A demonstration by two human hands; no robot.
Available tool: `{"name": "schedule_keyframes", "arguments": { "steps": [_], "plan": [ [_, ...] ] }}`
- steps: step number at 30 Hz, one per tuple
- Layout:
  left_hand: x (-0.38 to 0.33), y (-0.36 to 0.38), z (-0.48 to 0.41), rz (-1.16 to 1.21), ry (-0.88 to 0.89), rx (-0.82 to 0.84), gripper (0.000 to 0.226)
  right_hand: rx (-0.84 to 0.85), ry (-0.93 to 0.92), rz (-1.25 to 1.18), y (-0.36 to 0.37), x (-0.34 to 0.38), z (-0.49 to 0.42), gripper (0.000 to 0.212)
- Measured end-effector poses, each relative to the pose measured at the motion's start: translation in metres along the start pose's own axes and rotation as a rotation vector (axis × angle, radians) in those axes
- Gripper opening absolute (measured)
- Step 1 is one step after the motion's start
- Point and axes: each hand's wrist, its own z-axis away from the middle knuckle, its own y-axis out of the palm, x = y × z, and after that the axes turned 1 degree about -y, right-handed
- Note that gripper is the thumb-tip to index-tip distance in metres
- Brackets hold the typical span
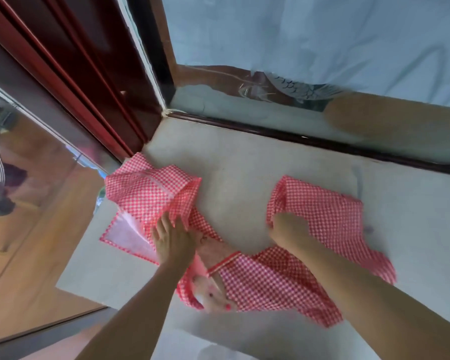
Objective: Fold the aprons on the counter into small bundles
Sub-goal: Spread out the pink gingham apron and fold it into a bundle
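Note:
A red-and-white checked apron (265, 279) lies spread and rumpled across the pale counter (234, 178). Its left part (151, 193) is bunched near the counter's left edge, with a pale underside flap showing below it. My left hand (173, 240) lies flat on that left part, fingers straight and pointing away from me. My right hand (287, 229) is blurred and sits at the edge of the apron's right part (322, 216); its fingers seem curled into the cloth there. A trimmed strap or pocket piece (218, 266) lies between my forearms.
The counter ends at a glass pane with a dark frame (309, 139) at the back and a dark red frame (89, 74) at the left. Beyond the left edge the wooden floor (37, 229) lies far below.

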Motion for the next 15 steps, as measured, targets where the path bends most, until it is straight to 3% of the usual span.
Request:
{"name": "schedule_keyframes", "arguments": {
  "steps": [2, 6, 8, 10, 12, 13, 15],
  "plan": [
    [-0.014, -0.005, 0.008, 0.038, 0.053, -0.089, 0.063, -0.103, -0.102, -0.178, 0.002, 0.004, -0.003, 0.033],
    [-0.039, 0.005, 0.026, -0.004, 0.170, 0.061, 0.064, 0.226, -0.211, -0.210, 0.030, -0.004, 0.004, 0.063],
    [-0.045, 0.014, 0.029, -0.025, 0.196, 0.171, 0.072, 0.136, -0.220, -0.352, 0.042, -0.015, 0.010, 0.064],
    [-0.044, 0.023, 0.030, -0.082, 0.157, 0.289, 0.080, -0.124, -0.219, -0.452, 0.046, -0.027, 0.014, 0.058],
    [-0.044, 0.029, 0.030, -0.136, 0.093, 0.325, 0.079, -0.317, -0.091, -0.346, 0.048, -0.041, 0.019, 0.058],
    [-0.046, 0.032, 0.029, -0.164, 0.074, 0.318, 0.076, -0.330, 0.020, -0.279, 0.048, -0.049, 0.024, 0.060],
    [-0.055, 0.034, 0.028, -0.234, 0.082, 0.291, 0.072, -0.139, 0.209, -0.215, 0.052, -0.062, 0.033, 0.066]
  ]
}}
